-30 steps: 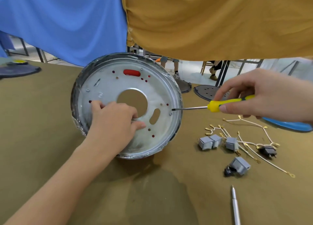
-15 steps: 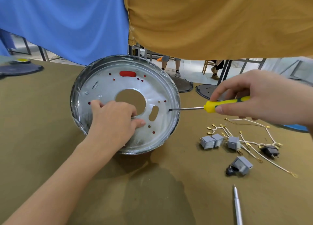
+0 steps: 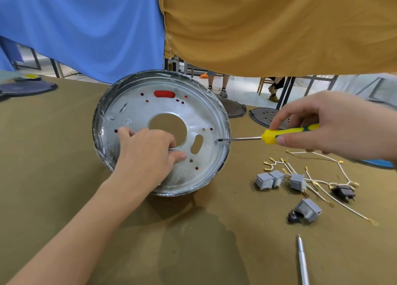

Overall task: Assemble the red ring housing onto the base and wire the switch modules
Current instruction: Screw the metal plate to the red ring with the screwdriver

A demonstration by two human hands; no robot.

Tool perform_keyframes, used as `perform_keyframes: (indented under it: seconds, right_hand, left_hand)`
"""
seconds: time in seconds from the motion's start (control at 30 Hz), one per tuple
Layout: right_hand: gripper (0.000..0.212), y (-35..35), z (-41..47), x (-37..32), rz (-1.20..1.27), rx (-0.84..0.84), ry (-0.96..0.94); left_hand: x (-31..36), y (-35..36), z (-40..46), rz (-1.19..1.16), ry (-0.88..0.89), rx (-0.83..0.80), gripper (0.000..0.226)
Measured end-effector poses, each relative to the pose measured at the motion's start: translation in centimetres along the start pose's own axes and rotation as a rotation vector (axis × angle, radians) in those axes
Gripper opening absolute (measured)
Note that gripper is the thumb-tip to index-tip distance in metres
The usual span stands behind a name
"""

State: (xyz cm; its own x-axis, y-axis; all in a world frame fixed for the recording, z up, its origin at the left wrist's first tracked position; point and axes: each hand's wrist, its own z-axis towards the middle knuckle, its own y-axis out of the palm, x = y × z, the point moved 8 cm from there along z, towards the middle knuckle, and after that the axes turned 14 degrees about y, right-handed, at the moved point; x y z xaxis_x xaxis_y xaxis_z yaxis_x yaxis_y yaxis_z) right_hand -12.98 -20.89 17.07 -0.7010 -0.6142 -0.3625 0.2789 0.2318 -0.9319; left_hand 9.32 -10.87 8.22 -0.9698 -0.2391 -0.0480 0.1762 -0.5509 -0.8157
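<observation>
A round silver metal base with a large centre hole stands tilted on the olive table, its inner face toward me. Red shows through a slot and several small holes, so the red ring housing lies behind the plate. My left hand rests on the plate's lower left, fingers curled at the centre hole's edge. My right hand grips a yellow-handled screwdriver; its tip touches a screw at the plate's right rim. Grey switch modules with white wires lie at right.
A silver pen-like tool lies near the front right. Dark round discs sit behind the base and another at far left. Blue and mustard cloths hang overhead; people's legs show beyond the table.
The view has shifted slightly. The screwdriver tip has stayed at the right-rim screw, and my left hand has kept its place on the plate.
</observation>
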Motion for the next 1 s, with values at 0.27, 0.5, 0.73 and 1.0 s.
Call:
perform_keyframes:
  seconds: [0.27, 0.5, 0.73, 1.0]
  right_hand:
    - [0.049, -0.1, 0.5, 0.0, -0.094, 0.089, -0.011]
    - [0.032, 0.0, 0.1, -0.8, -0.267, 0.212, -0.079]
    - [0.033, -4.0, -2.1, -2.5, 0.049, 0.62, -0.248]
    - [0.052, -2.6, -0.9, -2.8, 0.377, 0.603, -0.379]
  left_hand:
    - [0.2, -0.2, 0.0, -0.003, 0.013, 0.011, 0.036]
    - [0.7, -0.4, 0.0, -0.012, 0.037, -0.007, 0.034]
    - [-0.2, -0.1, 0.2, -0.177, -0.018, -0.108, 0.031]
    - [0.4, 1.3, -0.3, -0.466, -0.019, -0.317, 0.022]
